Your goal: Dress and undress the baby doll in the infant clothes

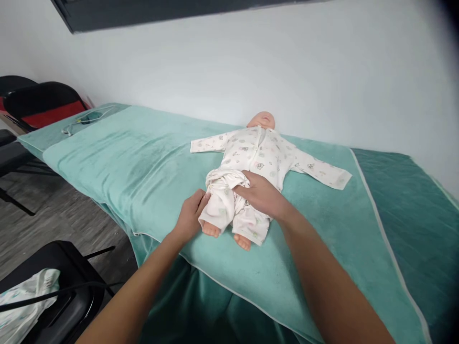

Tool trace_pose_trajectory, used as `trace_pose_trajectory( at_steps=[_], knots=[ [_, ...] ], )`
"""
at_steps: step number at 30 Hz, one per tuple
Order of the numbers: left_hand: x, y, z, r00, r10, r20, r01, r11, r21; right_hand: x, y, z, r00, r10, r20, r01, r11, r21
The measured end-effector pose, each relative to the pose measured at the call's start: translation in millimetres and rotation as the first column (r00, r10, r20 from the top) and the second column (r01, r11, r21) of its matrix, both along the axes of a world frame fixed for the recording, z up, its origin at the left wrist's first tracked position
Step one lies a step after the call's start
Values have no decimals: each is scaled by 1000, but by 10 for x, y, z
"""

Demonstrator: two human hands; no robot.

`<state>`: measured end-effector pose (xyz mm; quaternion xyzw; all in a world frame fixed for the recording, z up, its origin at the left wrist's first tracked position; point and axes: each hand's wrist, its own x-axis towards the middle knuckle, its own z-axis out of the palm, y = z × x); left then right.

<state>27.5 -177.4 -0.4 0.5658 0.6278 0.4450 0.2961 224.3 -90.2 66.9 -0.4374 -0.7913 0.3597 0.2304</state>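
A baby doll (263, 119) lies on its back on the table, its head toward the wall. It wears a white printed top (247, 150) with both sleeves stretched out sideways. Printed baby pants (220, 205) are bunched around its legs, and both feet poke out of the leg openings. My left hand (191, 212) is closed on the edge of the pants at the doll's leg on the left. My right hand (263, 193) grips the gathered waist of the pants, its thumb and fingers partly hidden in the folds.
A green cloth (158, 167) covers the long table, wrinkled on the left. A coiled cable (88, 119) lies at the far left end. Black chairs (45, 105) stand to the left. Near the front, another chair (71, 277) bears a printed cloth (32, 301).
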Motion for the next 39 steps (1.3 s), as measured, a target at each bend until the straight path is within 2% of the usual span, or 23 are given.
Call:
trace_pose_trajectory(
  at_steps=[4,6,8,10,13,15,18,19,21,23,25,27,28,30,32,35,37,39],
  knots=[
    [-24,255,-51,959,78,-273,-57,995,82,0,26,-26,1000,-9,-21,9,1000,1],
    [-15,292,-69,921,109,-375,-75,992,105,-3,38,-46,999,-15,-49,14,1000,-10],
    [1,253,-79,904,147,-401,-97,985,142,-13,41,-65,996,-23,-87,21,1000,-19],
    [11,173,-80,933,151,-327,-104,982,158,-27,32,-69,992,-37,-121,33,999,-32],
    [-9,114,-54,989,121,-85,-110,986,122,-30,10,-31,985,-25,-169,13,997,-71],
    [-35,198,-3,985,151,86,-160,981,112,3,6,16,973,53,-225,-85,987,-135],
    [-34,520,143,942,155,299,-203,970,136,127,31,80,915,113,-386,-220,944,-246],
    [-15,650,211,936,126,330,-182,973,143,185,45,96,896,93,-434,-228,935,-271],
    [38,886,362,960,53,274,-96,985,143,316,76,120,878,33,-477,-202,930,-307],
    [88,1041,511,991,-81,103,65,987,150,447,110,142,885,-18,-464,-154,931,-330],
    [109,1100,625,958,-256,-125,273,950,150,550,150,153,875,-71,-479,-97,943,-317],
    [99,1092,681,869,-379,-318,432,895,113,596,196,135,843,-137,-520,11,971,-240],
    [91,1076,688,831,-408,-379,470,878,86,593,218,111,841,-168,-514,87,980,-177],
    [96,1043,675,789,-411,-456,478,878,36,536,254,30,897,-200,-395,223,975,13],
    [147,1022,646,767,-351,-538,427,904,19,432,272,-78,964,-193,-183,237,936,260],
    [293,1016,622,701,-172,-692,305,949,74,281,269,-224,973,-231,12,189,824,534],
    [381,1020,627,638,-84,-766,264,958,115,226,258,-270,954,-298,39,213,763,611],
    [424,1026,634,592,-48,-805,258,957,133,213,245,-273,938,-346,34,250,739,625]
  ],
)
